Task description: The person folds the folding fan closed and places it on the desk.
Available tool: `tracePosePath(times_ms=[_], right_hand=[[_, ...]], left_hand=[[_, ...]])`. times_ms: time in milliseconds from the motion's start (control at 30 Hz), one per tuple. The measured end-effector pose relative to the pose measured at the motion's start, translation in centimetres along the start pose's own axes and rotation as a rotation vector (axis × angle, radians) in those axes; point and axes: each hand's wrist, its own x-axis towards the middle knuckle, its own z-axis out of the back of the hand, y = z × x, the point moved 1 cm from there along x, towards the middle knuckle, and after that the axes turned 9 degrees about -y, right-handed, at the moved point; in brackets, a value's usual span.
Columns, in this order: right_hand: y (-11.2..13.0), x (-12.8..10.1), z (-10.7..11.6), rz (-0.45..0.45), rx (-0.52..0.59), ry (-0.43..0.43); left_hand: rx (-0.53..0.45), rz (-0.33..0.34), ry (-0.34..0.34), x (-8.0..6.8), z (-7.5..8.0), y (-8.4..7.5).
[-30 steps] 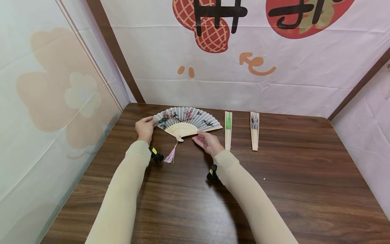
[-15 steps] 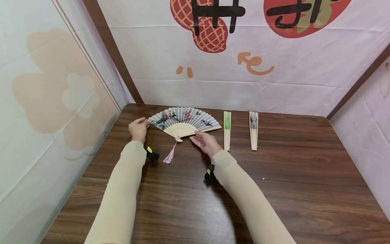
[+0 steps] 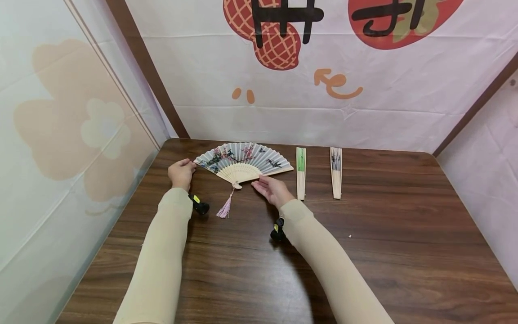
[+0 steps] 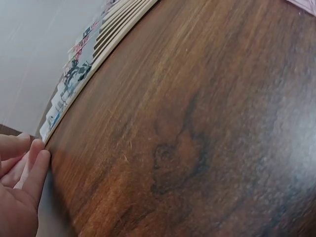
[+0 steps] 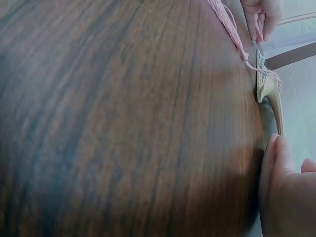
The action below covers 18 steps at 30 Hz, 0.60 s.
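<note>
A spread folding fan [image 3: 243, 155], pale grey with flowers and a bird, lies near the table's back left, its pivot toward the person. From the pivot hangs a pink tassel [image 3: 225, 209]. The left hand [image 3: 180, 174] pinches the fan's far left corner with its fingertips, which meet at that corner in the left wrist view. At the lower edge of the right outer rib, the right hand [image 3: 275, 190] touches the fan with nearly straight fingers. In the right wrist view its fingertips [image 5: 277, 143] overlap the rib's end, and another fingertip stands apart above.
Two folded fans lie to the right, a green one [image 3: 301, 173] beside the right hand and a grey one [image 3: 336, 173] farther along. The brown wooden table [image 3: 388, 234] ends at a printed cloth backdrop [image 3: 194, 58]. A white speck [image 3: 350, 236] lies at the right.
The left hand has moved left and slightly toward the person, drawing the fan's left edge with it, so the fan is spread a bit wider. The right hand has stayed nearly still.
</note>
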Motion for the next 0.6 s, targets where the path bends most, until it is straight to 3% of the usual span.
tracePosePath(times_ms=[600], right_hand=[[0.17, 0.04, 0.15, -0.025, 0.056, 0.015]], left_hand=[[-0.001, -0.010, 0.068, 0.79, -0.27, 0.56]])
